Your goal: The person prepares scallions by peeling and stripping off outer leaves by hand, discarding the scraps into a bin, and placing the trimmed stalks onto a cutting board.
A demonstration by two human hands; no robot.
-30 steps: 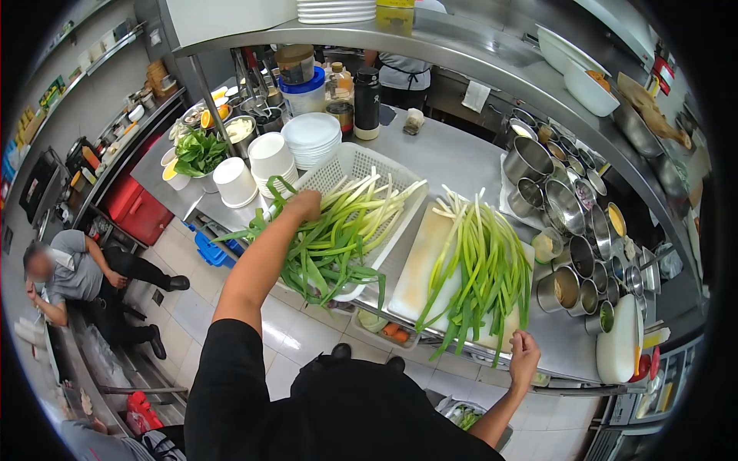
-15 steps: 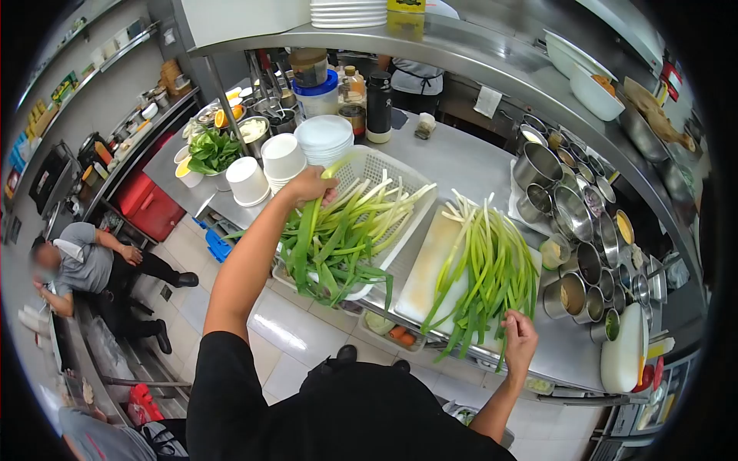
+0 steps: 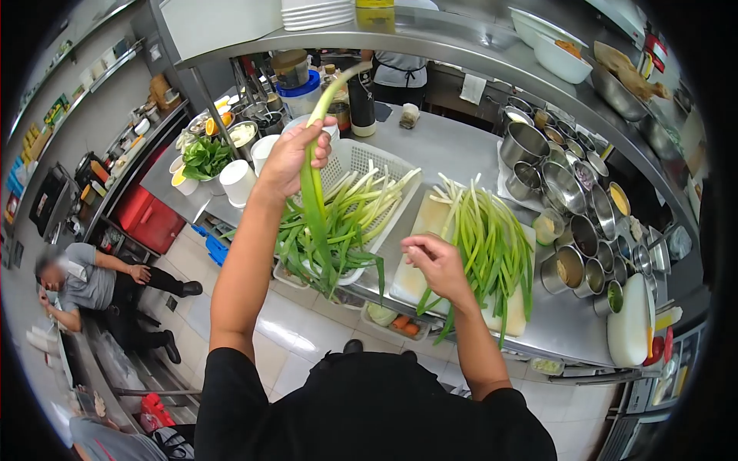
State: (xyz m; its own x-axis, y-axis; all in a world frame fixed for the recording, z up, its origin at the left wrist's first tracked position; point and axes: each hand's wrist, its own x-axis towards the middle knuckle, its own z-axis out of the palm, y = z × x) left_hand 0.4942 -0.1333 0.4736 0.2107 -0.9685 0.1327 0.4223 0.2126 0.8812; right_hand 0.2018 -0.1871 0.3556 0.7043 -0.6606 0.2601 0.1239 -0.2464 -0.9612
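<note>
Raised over the perforated white basket (image 3: pixel 393 165), my left hand (image 3: pixel 296 157) is closed around a long green onion (image 3: pixel 314 201). Its pale end points up and away, and its green leaves hang down toward the basket. More green onions (image 3: pixel 357 203) lie in that basket, white ends toward the far right. My right hand (image 3: pixel 437 265) hovers above the near part of a white cutting board (image 3: pixel 409 270), fingers loosely bent and nothing visible in them. Beside it a spread-out pile of green onions (image 3: pixel 492 257) covers much of the board, leaves hanging toward me.
Metal pots (image 3: pixel 525 142) and small containers crowd the counter's right side. White tubs (image 3: pixel 238 183), leafy greens (image 3: pixel 206 157) and a black bottle (image 3: pixel 361 107) stand to the left and back. A steel shelf (image 3: pixel 438 38) crosses overhead. A seated person (image 3: pixel 100 280) is at the left.
My left hand has lifted the green onion up out of the basket. My right hand has moved left and away from me, from the leaf tips to over the board.
</note>
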